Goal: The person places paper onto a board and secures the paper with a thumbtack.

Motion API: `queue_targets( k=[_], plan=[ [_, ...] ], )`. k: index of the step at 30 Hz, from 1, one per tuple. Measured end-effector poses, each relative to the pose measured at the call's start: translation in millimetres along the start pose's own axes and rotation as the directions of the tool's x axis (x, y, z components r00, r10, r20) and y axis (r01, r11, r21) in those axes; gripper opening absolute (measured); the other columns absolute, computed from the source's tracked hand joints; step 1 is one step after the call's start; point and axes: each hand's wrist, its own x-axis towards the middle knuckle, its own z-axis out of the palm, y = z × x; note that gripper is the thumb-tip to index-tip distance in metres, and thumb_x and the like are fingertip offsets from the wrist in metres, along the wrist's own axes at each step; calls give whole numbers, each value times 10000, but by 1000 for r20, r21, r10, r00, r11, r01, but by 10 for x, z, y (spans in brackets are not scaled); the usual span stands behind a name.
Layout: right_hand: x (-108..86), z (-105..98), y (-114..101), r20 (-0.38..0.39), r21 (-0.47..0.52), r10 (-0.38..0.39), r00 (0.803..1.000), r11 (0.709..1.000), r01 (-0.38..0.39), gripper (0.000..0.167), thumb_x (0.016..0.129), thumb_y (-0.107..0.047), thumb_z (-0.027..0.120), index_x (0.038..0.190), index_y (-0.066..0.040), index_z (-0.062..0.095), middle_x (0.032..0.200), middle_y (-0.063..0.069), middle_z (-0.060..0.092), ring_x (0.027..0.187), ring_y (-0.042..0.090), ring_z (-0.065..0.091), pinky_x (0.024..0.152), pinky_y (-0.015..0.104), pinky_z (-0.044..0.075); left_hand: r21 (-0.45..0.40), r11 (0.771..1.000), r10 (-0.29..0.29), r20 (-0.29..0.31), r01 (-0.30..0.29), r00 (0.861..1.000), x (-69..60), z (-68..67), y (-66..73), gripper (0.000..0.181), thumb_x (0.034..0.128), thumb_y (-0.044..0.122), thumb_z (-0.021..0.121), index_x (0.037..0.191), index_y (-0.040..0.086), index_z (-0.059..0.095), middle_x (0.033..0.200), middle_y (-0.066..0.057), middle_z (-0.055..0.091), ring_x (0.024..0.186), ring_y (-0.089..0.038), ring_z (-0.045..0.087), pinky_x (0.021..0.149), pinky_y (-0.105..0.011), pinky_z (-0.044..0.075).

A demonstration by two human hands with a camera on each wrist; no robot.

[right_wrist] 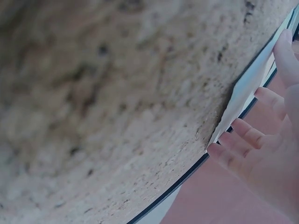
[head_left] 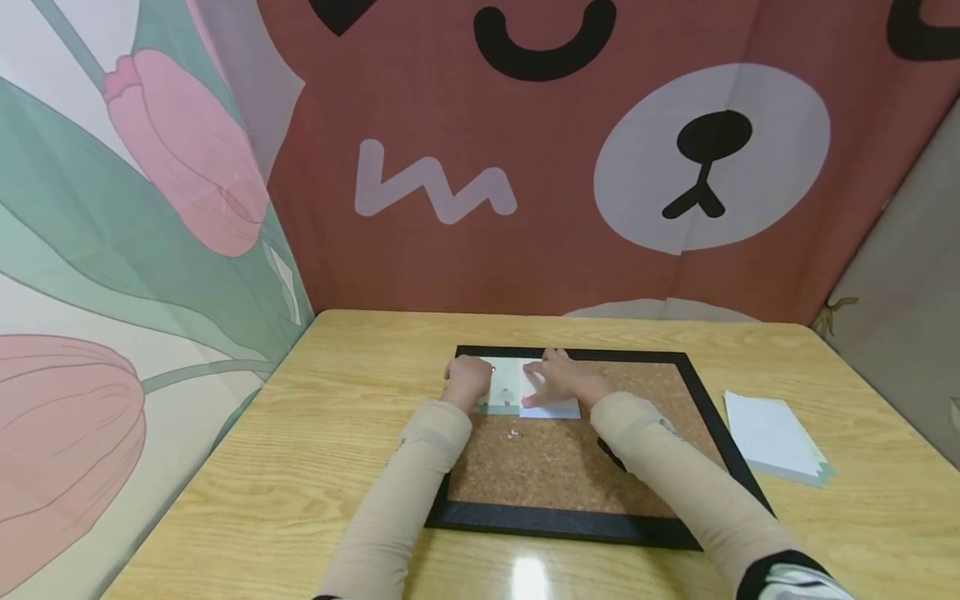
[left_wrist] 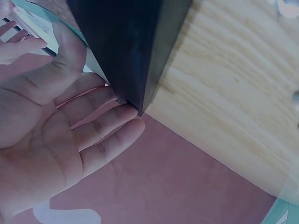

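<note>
A corkboard point(head_left: 555, 475) in a black frame lies on the table, with a pale green printed card point(head_left: 506, 385) at its upper left. Against that card's right side is a whiter card point(head_left: 558, 411). My left hand point(head_left: 468, 382) is at the green card's left edge; in the left wrist view its thumb point(left_wrist: 70, 51) rests by the card and its fingers extend beside the black frame point(left_wrist: 121, 46). My right hand point(head_left: 561, 379) touches the whiter card with spread fingers, seen also as the hand point(right_wrist: 266, 144) in the right wrist view. Small clear pieces point(head_left: 513, 433) lie on the cork.
Right of the board, a stack of white cards point(head_left: 772, 433) lies on the wooden table point(head_left: 337, 467). A dark object point(head_left: 611, 454) is partly hidden by my right forearm. A printed bear curtain point(head_left: 450, 267) hangs behind the table, and a floral one point(head_left: 180, 292) hangs at left.
</note>
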Motion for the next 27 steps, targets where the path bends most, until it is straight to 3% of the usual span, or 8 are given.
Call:
queue_targets(
  k=[6, 10, 13, 17, 21, 23, 27],
  plan=[
    [16, -4, 26, -10, 0, 9, 1000, 1000, -9, 738, 701, -552, 664, 1302, -165, 477, 1098, 133, 425, 946, 239, 363, 755, 394, 384, 10, 1000, 29, -5, -29, 1000, 7, -11, -13, 448, 847, 182, 615, 1278, 226, 504, 1216, -51, 539, 1016, -274, 535, 758, -420, 474],
    [25, 15, 41, -16, -15, 3, 1000, 1000, -3, 737, 696, -570, 655, 1296, -176, 484, 1109, 133, 431, 950, 237, 374, 767, 393, 381, 33, 997, 73, -14, -73, 997, 15, -11, -62, 518, 715, 231, 761, 1192, 162, 570, 1146, -54, 573, 983, -244, 544, 727, -393, 486],
    [26, 26, 52, -27, -21, 2, 1000, 1000, -3, 733, 692, -574, 657, 1289, -181, 493, 1112, 132, 433, 944, 238, 383, 769, 393, 375, 47, 989, 138, -6, -137, 990, 11, -37, -130, 532, 628, 293, 811, 1089, 119, 611, 1054, -43, 604, 940, -204, 547, 733, -348, 480],
    [24, 24, 52, -40, -27, 5, 999, 1000, -6, 730, 686, -569, 666, 1282, -181, 501, 1093, 126, 434, 928, 237, 386, 758, 390, 370, 0, 975, 220, 41, -221, 975, -1, -80, -234, 413, 704, 321, 759, 1022, 88, 635, 1001, -40, 613, 877, -166, 535, 777, -301, 449],
    [31, 30, 56, -34, -33, 5, 999, 999, -6, 735, 688, -574, 660, 1287, -182, 495, 1086, 121, 431, 928, 232, 379, 755, 385, 369, -116, 961, 262, 72, -252, 963, -24, -83, -329, 420, 783, 290, 693, 1129, 74, 593, 1089, -60, 585, 932, -180, 518, 838, -310, 416],
    [35, 35, 56, -23, -30, 11, 1000, 999, -12, 740, 691, -580, 653, 1295, -187, 486, 1095, 120, 425, 938, 231, 374, 756, 388, 370, -204, 946, 273, 76, -253, 959, -49, -69, -372, 465, 806, 254, 672, 1212, 69, 543, 1188, -76, 540, 1043, -202, 496, 898, -325, 382],
    [28, 34, 42, -7, -21, 23, 1000, 1000, -23, 745, 699, -584, 642, 1310, -196, 467, 1125, 125, 413, 966, 237, 368, 770, 405, 372, -395, 886, 289, 64, -242, 955, -116, -28, -461, 504, 821, 179, 656, 1277, 55, 481, 1302, -106, 448, 1188, -252, 401, 954, -359, 330]
  ],
)
